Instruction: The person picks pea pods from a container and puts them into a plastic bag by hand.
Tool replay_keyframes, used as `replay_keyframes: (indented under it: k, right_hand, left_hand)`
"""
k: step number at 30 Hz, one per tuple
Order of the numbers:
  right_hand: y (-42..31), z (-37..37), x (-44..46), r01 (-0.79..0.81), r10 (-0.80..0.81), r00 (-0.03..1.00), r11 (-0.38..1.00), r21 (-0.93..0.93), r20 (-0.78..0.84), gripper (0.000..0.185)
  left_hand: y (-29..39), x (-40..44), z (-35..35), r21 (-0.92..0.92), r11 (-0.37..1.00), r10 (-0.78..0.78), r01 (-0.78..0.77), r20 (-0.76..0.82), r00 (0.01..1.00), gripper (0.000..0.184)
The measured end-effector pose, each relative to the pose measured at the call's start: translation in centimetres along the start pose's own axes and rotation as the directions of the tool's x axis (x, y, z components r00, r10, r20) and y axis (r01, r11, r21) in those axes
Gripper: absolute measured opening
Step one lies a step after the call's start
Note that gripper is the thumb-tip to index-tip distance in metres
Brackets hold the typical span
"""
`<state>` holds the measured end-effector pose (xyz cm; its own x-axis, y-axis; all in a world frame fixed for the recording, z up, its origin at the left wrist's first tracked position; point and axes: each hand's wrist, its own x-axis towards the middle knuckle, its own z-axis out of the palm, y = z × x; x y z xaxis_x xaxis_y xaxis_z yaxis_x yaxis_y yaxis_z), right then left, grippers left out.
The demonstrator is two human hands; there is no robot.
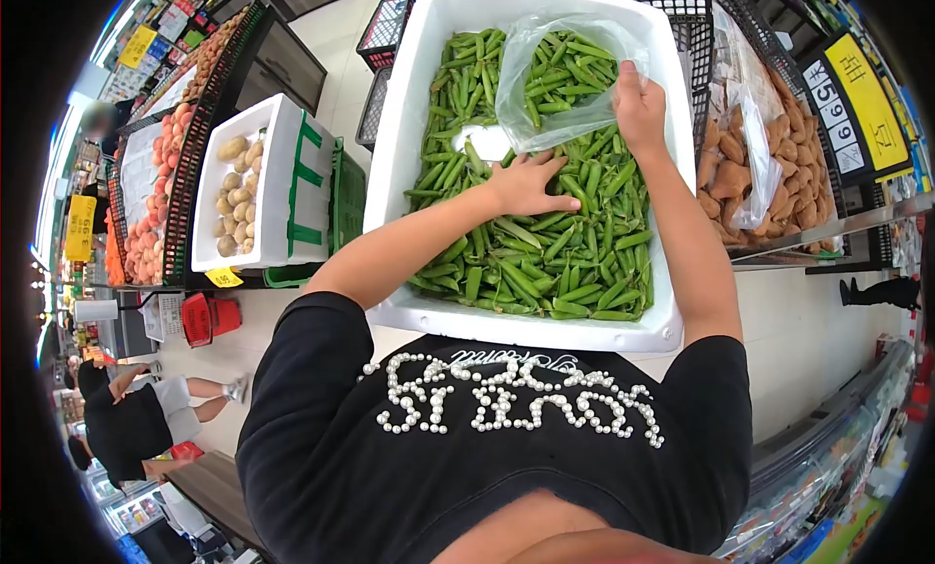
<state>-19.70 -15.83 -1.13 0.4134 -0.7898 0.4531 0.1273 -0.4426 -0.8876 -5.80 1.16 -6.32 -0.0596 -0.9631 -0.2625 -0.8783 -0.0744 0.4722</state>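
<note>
Green pea pods [541, 272] fill a white foam box [399, 165] in front of me, and a bare white patch of its bottom [484, 143] shows among them. My left hand [531, 184] lies palm down on the pods near the middle, fingers spread. At the box's upper right, my right hand [639, 106] is closed on the edge of a clear plastic bag [516, 82]. Pods show within the bag's outline; I cannot tell how many are in it and how many lie behind it.
At left stand a foam box of potatoes [237, 199] and a rack of reddish produce [161, 189]. Brown tubers [779, 165] lie at right beside a yellow price sign [867, 101]. A red basket [209, 319] and a person in black [127, 423] are at lower left.
</note>
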Motion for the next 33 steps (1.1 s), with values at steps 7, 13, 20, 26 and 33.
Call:
replay_keyframes:
  k: [7,13,20,26,33]
  right_hand:
    - [-0.3,0.0,-0.4,-0.029,0.029,1.000,1.000,0.001,0.007,0.055]
    - [-0.6,0.0,-0.5,-0.019,0.019,1.000,1.000,0.019,0.003,0.052]
    - [-0.6,0.5,-1.0,0.039,-0.039,0.999,0.999,-0.022,-0.002,0.048]
    - [-0.8,0.2,-0.9,0.010,-0.010,1.000,0.999,-0.039,0.002,0.048]
    - [-1.3,0.4,-1.0,0.030,-0.030,1.000,1.000,-0.009,-0.005,0.048]
  left_hand:
    - [1.6,-1.8,-0.6,0.028,0.996,0.084,-0.085,0.031,0.996,0.099]
    - [5.1,-5.0,-1.8,-0.102,0.958,0.280,-0.267,0.151,0.948,0.085]
    - [6.6,-5.6,-1.0,-0.020,0.982,0.190,-0.190,0.144,0.971,0.097]
    - [6.6,-7.2,0.0,0.062,0.898,0.433,-0.435,0.037,0.900,0.090]
    - [6.4,-5.5,0.4,0.117,0.864,0.489,-0.490,0.033,0.871,0.082]
